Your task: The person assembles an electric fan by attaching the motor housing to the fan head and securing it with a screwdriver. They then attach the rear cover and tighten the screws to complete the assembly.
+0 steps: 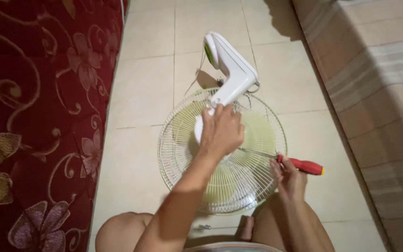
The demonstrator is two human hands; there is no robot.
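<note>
fan (pixel 239 186) lies grille-down on the floor (pixel 141 93) tiles, stand arm up. left hand (pixel 221 130) clamps the motor housing (pixel 200 128); right hand (pixel 289 176) grips a red screwdriver (pixel 304 165), tip at the rear grille: screw work underway, needing steady seating.

The tiled floor (pixel 141 93) carries a white fan (pixel 222 140) lying grille-down — a small screw (pixel 204 227) nearby.

Single head-worn view, steeply downward and close over the fan (pixel 222 154) on the tiled floor (pixel 141 88).
</note>
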